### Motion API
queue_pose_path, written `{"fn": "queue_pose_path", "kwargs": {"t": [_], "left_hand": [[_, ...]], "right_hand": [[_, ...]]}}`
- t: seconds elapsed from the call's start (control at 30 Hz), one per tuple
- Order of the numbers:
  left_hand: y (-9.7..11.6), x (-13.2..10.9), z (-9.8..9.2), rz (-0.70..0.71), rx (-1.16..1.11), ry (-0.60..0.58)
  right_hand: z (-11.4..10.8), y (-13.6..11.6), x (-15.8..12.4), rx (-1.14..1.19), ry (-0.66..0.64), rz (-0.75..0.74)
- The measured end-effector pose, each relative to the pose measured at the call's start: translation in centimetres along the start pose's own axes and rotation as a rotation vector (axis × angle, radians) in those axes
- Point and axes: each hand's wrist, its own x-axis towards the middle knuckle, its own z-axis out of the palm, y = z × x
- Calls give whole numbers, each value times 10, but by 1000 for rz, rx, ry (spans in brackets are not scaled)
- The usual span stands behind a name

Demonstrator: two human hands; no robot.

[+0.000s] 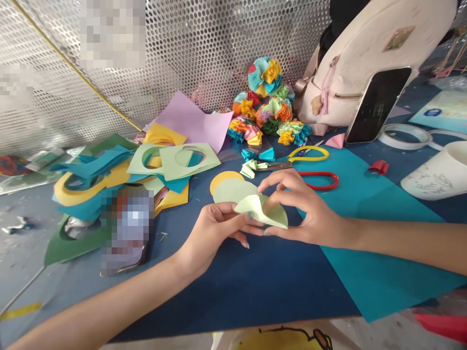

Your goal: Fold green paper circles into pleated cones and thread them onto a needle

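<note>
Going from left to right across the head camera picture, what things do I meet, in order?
Dark green card cutout → left hand → folded pale green paper circle → right hand → crumpled red paper scrap → white cup

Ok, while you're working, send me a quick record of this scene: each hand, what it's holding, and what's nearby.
left hand: fingers pinch a folded pale green paper circle
right hand: fingers hold the same circle from the other side
nearby paper: a flat pale green circle overlapping a yellow circle
tool: yellow-handled scissors, beyond the hands
farther back: paper flowers, a backpack, a phone
</note>
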Motion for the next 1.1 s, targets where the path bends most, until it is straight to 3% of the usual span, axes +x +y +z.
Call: {"fn": "queue_pose_path", "kwargs": {"t": [0.67, 1.1], "left_hand": [[-11, -4, 8, 124, 212, -10], [-11, -2, 3, 113, 127, -56]], "right_hand": [[4, 1, -3, 10, -117, 131], [1, 0, -1, 102, -142, 170]]}}
